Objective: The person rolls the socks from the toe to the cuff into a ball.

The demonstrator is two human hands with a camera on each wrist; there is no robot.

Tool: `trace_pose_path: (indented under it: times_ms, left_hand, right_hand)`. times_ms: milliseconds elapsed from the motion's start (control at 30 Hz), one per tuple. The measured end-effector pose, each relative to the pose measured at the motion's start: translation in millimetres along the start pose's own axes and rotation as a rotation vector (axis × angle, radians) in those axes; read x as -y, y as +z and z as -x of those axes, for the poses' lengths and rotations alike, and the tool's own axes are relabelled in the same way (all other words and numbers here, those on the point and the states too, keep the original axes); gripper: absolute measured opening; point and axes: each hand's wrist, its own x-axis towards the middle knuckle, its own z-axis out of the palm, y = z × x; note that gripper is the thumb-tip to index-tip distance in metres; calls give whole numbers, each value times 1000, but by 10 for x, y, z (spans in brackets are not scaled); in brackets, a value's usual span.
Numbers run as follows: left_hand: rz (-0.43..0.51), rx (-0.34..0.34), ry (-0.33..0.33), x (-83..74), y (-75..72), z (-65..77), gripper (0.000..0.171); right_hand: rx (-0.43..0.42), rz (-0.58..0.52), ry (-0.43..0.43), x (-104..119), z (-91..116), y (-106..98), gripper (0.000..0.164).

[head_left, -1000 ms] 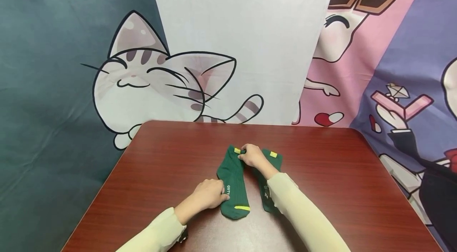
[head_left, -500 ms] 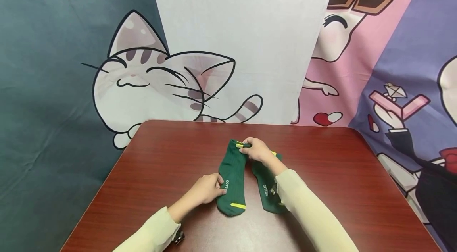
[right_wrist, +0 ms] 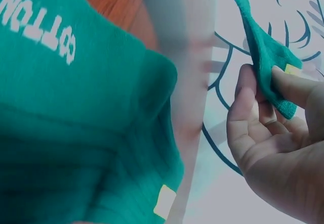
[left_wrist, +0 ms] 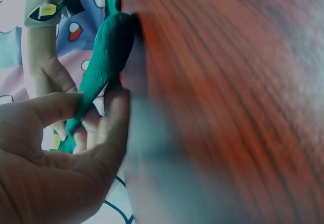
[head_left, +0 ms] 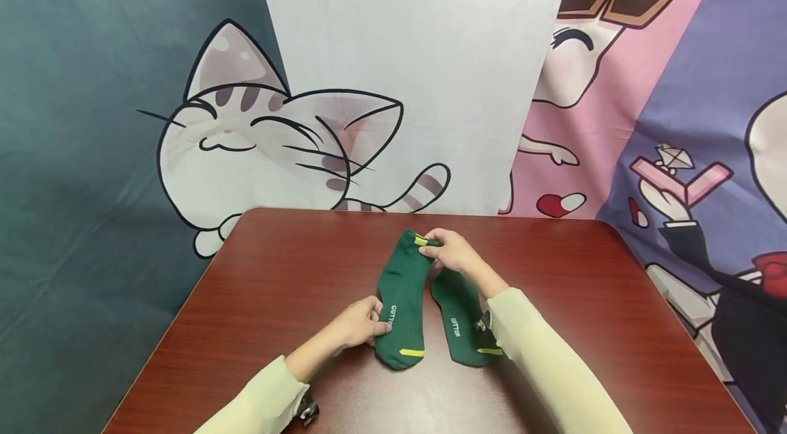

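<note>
A green sock (head_left: pixel 401 294) with yellow marks and white lettering is held between both hands. My left hand (head_left: pixel 358 323) pinches the edge of its foot part, thumb on top. At the far end, my right hand (head_left: pixel 453 251) pinches the cuff near a yellow tab. The left wrist view shows the sock (left_wrist: pixel 114 47) edge-on, raised off the wood, with the left thumb and fingers on either side. A matching second sock (head_left: pixel 458 311) lies flat to the right, its cuff hidden under the right hand and forearm. In the right wrist view this second sock (right_wrist: pixel 91 92) fills the left side.
Both socks are over a reddish-brown wooden table (head_left: pixel 295 249) with rounded far corners. Behind its far edge hangs a printed backdrop (head_left: pixel 418 24) with a cartoon cat and figures. Each wrist carries a small dark device (head_left: pixel 306 410) under a pale sleeve (head_left: pixel 258 396).
The right hand has moved away and slightly right, carrying the cuff of the held sock up and back. The left hand has shifted slightly left, and more of the second sock's foot shows.
</note>
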Motion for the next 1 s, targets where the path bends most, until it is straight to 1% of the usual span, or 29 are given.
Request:
trace_pose_path:
  times_ms: [100, 233, 333, 467, 700, 1000]
  left_hand:
    - [38, 3, 20, -3, 40, -19, 24]
    - [26, 6, 47, -26, 94, -50, 27]
    - [45, 16, 47, -58, 134, -61, 29]
    - [119, 38, 48, -108, 198, -62, 27]
    - [255, 69, 60, -172, 369, -69, 25]
    - [363, 95, 56, -204, 589, -126, 24]
  right_hand:
    - [-5, -11, -3, -16, 11, -44, 23]
    - [-7, -13, 3, -36, 13, -101, 24]
    - [-7, -10, 3, -46, 12, -144, 25]
    - [-10, 5, 3, -53, 18, -199, 26]
    - [-22, 39, 22, -101, 23, -281, 28]
    - [-35, 78, 35, -216, 35, -410, 30]
